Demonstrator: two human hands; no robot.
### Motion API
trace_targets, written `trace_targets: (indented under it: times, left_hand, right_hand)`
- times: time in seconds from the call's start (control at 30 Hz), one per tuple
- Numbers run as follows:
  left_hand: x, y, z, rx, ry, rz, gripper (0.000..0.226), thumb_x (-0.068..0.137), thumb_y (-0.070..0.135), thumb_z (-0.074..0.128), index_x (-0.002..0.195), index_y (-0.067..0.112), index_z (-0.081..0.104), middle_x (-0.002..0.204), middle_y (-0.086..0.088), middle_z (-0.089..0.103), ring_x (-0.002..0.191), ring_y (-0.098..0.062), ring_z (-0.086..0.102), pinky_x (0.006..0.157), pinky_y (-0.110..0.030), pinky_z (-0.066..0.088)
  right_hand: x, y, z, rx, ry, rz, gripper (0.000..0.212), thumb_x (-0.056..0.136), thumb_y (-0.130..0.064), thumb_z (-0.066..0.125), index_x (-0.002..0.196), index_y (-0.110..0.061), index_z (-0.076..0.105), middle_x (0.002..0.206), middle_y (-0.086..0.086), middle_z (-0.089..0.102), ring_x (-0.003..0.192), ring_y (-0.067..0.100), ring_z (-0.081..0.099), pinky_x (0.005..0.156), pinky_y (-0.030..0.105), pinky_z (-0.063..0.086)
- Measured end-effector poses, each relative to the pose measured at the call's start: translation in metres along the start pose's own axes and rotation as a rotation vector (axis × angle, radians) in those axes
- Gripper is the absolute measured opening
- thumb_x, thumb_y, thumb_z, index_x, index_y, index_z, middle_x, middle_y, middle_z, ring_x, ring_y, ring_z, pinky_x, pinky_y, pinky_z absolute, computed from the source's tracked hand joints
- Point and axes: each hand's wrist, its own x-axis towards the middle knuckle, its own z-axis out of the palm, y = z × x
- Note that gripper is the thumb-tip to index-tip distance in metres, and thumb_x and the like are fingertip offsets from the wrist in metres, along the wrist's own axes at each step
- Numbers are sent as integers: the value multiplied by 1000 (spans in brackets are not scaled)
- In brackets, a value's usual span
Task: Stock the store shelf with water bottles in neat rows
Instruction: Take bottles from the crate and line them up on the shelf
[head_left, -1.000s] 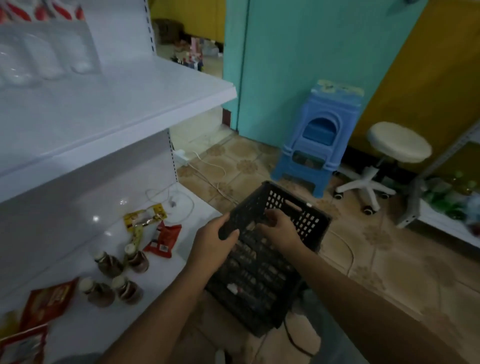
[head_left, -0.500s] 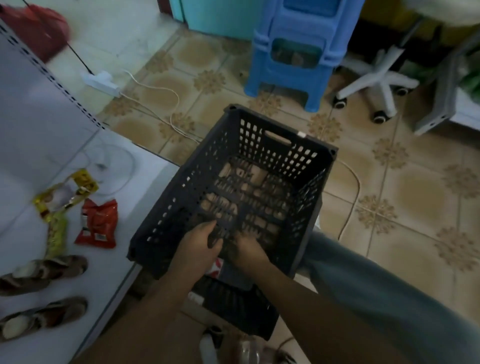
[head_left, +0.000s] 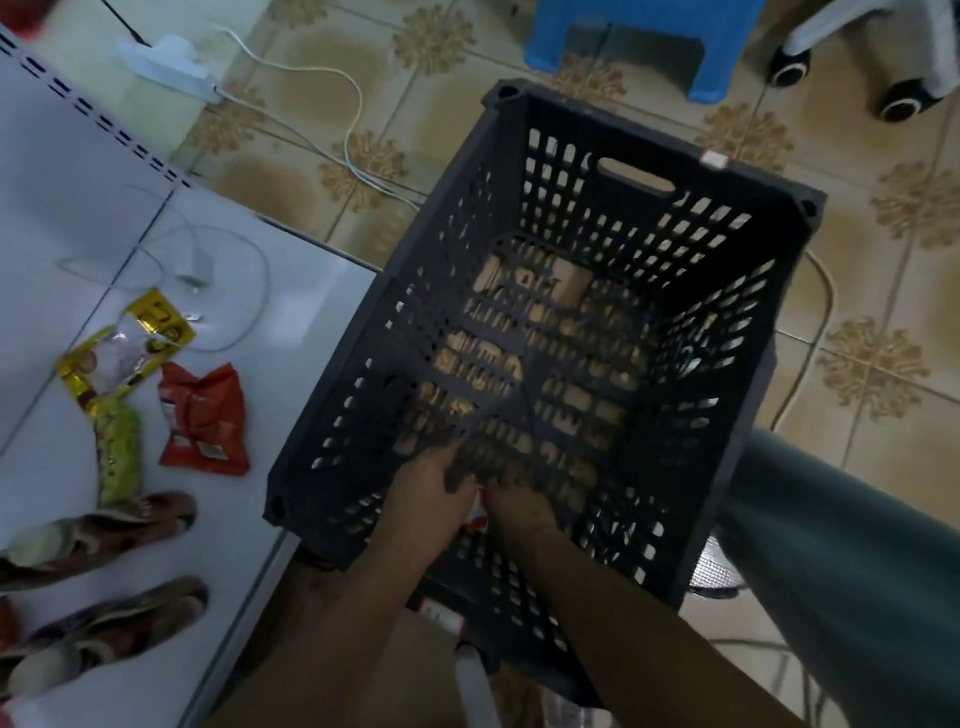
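Observation:
A black perforated plastic crate (head_left: 618, 150) fills the middle of the head view, tilted with its open side toward me and nothing inside. My left hand (head_left: 426, 499) and my right hand (head_left: 517, 512) are side by side with their fingers curled over the crate's near wall, gripping it. To the left lies the white lower shelf (head_left: 291, 322), its front corner touching the crate's left wall. No water bottles show in this frame.
On the shelf lie a yellow snack packet (head_left: 127, 345), a red packet (head_left: 202, 415), a green packet (head_left: 119, 452), small brown bottles (head_left: 98, 535) and a white cable (head_left: 228, 291). A power strip (head_left: 166, 65), a blue stool (head_left: 639, 36) and chair casters (head_left: 904, 101) stand on the tiled floor.
My view has dropped from the upper shelf down to the crate. Both hands slid from the crate's far part to its near wall, and the crate now looms larger and closer.

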Motion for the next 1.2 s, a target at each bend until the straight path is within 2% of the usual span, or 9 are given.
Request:
trace_targets:
  times: [0.23, 0.47, 0.6, 0.73, 0.87, 0.97, 1.03, 1.13, 1.2]
  left_hand:
    - [-16, 12, -19, -57, 31, 15, 37, 93, 17, 55, 130, 18, 56, 122, -2, 62, 104, -8, 55, 89, -19, 42]
    - [-69, 44, -44, -105, 69, 24, 44, 92, 18, 54, 136, 19, 51, 128, -1, 59, 117, -17, 55, 105, -32, 42]
    - [-109, 73, -69, -156, 147, 44, 37, 92, 26, 50, 128, 25, 58, 116, 2, 66, 106, -16, 60, 100, -36, 46]
    - [-170, 121, -114, -229, 285, 158, 33, 95, 31, 48, 125, 24, 59, 124, 4, 62, 114, -19, 56, 103, -33, 41]
    - [-252, 156, -166, -357, 468, 330, 21, 93, 29, 53, 109, 26, 66, 110, 3, 69, 99, -17, 62, 90, -33, 49]
    - [-317, 162, -197, -393, 604, 445, 29, 92, 18, 52, 118, 25, 63, 113, 5, 67, 99, -12, 59, 83, -29, 47]
    - [-355, 160, -215, -339, 709, 480, 44, 89, 9, 49, 130, 26, 55, 120, 4, 64, 103, -15, 59, 82, -26, 46]
    - [-411, 150, -240, -338, 850, 517, 49, 90, 7, 48, 136, 25, 50, 125, -1, 63, 105, -19, 61, 89, -31, 50]
    - [-449, 140, -255, -352, 926, 531, 49, 92, 7, 50, 139, 23, 48, 132, -1, 58, 115, -19, 57, 97, -31, 47]
  right_hand:
    - [-21, 10, -31, 187, 54, 127, 46, 93, -37, 58, 134, -17, 53, 136, 8, 56, 121, 25, 56, 101, 29, 45]
    - [-97, 3, -123, 360, 324, 199, 44, 77, -46, 74, 112, -21, 63, 103, -3, 68, 93, 17, 65, 79, 24, 49]
    - [-159, -30, -194, 378, 499, 58, 51, 68, -56, 77, 105, -25, 62, 97, -8, 69, 86, 13, 66, 78, 29, 55]
    - [-238, -81, -259, 343, 711, -87, 44, 66, -52, 76, 100, -27, 61, 91, -8, 68, 78, 10, 64, 73, 30, 57]
    - [-330, -139, -297, 286, 866, -278, 45, 69, -52, 78, 103, -28, 59, 91, -9, 68, 75, 9, 63, 66, 22, 49]
    - [-394, -178, -308, 264, 956, -407, 47, 70, -37, 78, 110, -22, 60, 102, -5, 69, 90, 16, 65, 67, 22, 41]
    - [-432, -204, -310, 254, 1008, -506, 45, 71, -31, 81, 110, -21, 59, 100, -11, 65, 90, 7, 62, 65, 17, 38]
    - [-481, -248, -306, 248, 1055, -648, 42, 73, -27, 82, 107, -25, 57, 97, -14, 59, 84, 1, 53, 57, 3, 31]
    - [-508, -279, -299, 241, 1091, -727, 45, 72, -28, 83, 108, -22, 57, 103, -9, 64, 86, 6, 58, 62, 5, 35]
